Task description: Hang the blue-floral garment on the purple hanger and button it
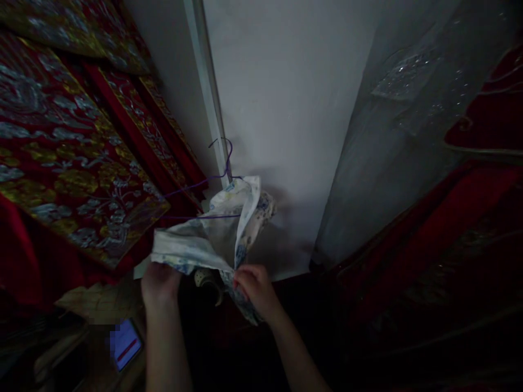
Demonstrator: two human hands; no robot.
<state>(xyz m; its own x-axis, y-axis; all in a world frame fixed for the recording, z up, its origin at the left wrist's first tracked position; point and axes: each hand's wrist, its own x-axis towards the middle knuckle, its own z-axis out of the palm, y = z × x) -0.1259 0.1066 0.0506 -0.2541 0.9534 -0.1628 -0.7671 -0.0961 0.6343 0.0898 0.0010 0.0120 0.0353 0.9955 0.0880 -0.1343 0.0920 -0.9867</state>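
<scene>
A white shirt with a blue flower print (249, 218) hangs half on a purple wire hanger (229, 158). One arm of the hanger sticks out to the left, free of the cloth, and its other side runs into the shirt. My right hand (257, 291) is closed in a pinch on the shirt's front edge, low in the middle. At the lower left, my left hand (161, 284) is curled against the underside of the shirt's left part, which is lifted outward. Its fingertips are hidden by the cloth.
Red garments with gold and silver embroidery (77, 163) hang at the left. A pale panel (286, 109) stands behind the hanger. Dark red cloth (425, 228) and clear plastic covering (404, 76) are at the right. A lit phone (126, 345) lies lower left, near a perforated shoe (203, 279).
</scene>
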